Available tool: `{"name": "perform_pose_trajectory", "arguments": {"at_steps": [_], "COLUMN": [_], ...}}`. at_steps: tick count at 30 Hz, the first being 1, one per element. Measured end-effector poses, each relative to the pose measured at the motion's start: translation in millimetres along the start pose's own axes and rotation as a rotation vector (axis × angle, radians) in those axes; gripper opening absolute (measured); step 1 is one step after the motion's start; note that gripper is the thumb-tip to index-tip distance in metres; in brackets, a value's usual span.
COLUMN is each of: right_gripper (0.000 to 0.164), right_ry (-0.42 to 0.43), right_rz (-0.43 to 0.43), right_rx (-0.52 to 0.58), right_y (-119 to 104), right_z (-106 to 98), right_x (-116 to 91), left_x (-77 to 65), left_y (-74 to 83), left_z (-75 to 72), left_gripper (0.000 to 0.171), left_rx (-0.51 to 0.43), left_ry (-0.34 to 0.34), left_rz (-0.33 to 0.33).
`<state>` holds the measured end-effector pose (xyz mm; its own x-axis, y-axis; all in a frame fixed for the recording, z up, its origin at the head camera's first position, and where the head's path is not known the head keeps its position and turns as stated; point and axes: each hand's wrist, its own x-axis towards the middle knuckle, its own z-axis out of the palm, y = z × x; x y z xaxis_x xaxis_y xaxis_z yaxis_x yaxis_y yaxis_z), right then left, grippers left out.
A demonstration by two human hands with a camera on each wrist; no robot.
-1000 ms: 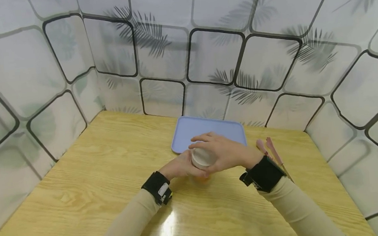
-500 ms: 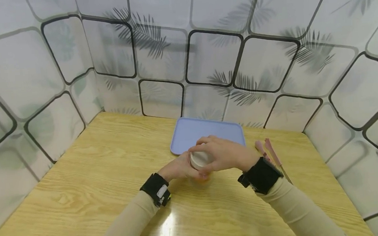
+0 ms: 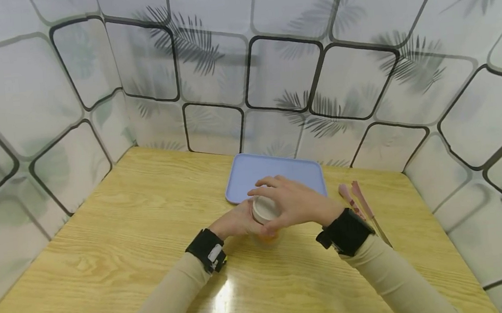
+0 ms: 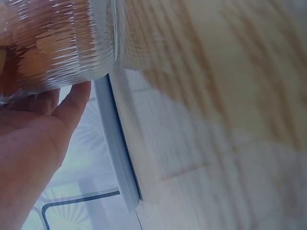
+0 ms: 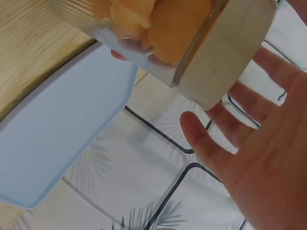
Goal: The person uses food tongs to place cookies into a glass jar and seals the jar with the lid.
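Note:
A clear ribbed jar with orange pieces inside (image 5: 144, 24) has a whitish lid (image 3: 265, 209). My left hand (image 3: 236, 221) grips the jar's body from the left; its fingers (image 4: 76, 100) show against the ribbed wall in the left wrist view. My right hand (image 3: 296, 204) lies around the lid from the right, thumb along the near side and fingers arched over the far side. In the right wrist view, several fingers reach past the lid's edge, while one fingertip (image 5: 192, 122) stands apart from it.
A light blue tray (image 3: 252, 168) lies behind the hands, near the patterned curtain (image 3: 217, 127). To the right are two pink-handled utensils (image 3: 362, 199), partly hidden by the right wrist. The wooden table (image 3: 119, 226) carries everything.
The right fingers close more over the lid half a second ago, then lift and spread again now. The left hand keeps its hold, and the jar stays in about the same place.

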<state>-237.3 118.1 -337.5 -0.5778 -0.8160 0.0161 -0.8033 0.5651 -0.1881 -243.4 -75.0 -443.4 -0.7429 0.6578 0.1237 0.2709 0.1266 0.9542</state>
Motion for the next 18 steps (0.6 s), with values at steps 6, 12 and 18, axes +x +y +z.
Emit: {"name": "perform_pose_trajectory", "arguments": {"at_steps": [6,12,18], "right_gripper": [0.074,0.069,0.068], "right_ry": [-0.037,-0.045,-0.021], "right_rz": [-0.04,-0.026,-0.054], "right_rx": [0.076,0.059,-0.025], "right_y": [4.4,3.7,4.3], "right_z": [-0.8,-2.4,-0.2], "right_x": [-1.9,-3.3,-4.6], "left_x": [0.4,-0.3,-2.0], "left_y": [-1.3,-0.1,1.7], "left_z": [-0.6,2.2,2.9], "left_gripper": [0.079,0.076,0.083], "left_rx": [-0.01,-0.033,-0.072], "left_ry": [-0.004,0.0,-0.019], "left_rz": [0.0,0.0,0.003]}}
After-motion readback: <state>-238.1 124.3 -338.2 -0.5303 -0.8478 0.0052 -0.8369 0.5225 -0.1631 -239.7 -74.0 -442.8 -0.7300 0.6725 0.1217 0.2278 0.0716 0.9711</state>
